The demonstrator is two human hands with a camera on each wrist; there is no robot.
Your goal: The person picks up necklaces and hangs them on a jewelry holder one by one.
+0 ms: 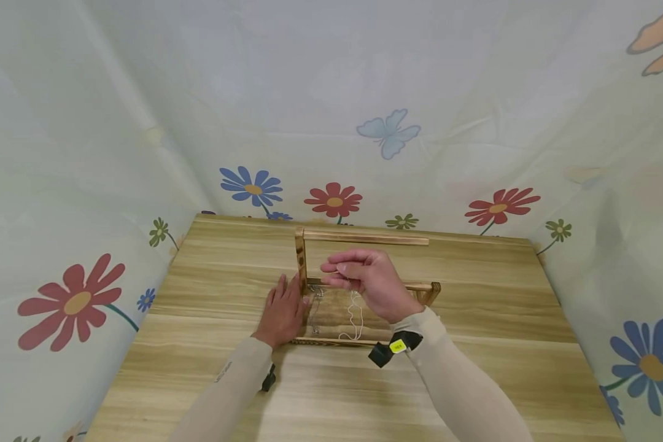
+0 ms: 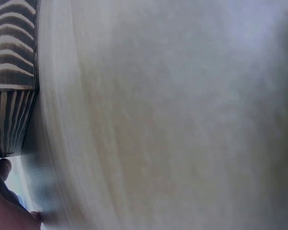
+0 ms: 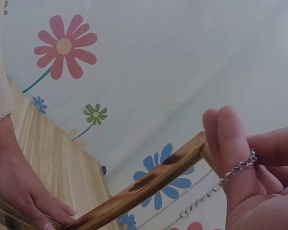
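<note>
Over tray of wooden stand: right hand grip pinches silver chain between thumb and fingers, strands trailing down. Left hand fingers extended, laid on worktop beside foot of left post. White strand lies looped mid-tray; bunched metal links near left end, can't tell if same chain. Top bar runs right from post. Flower-print sheet behind worktop.
</note>
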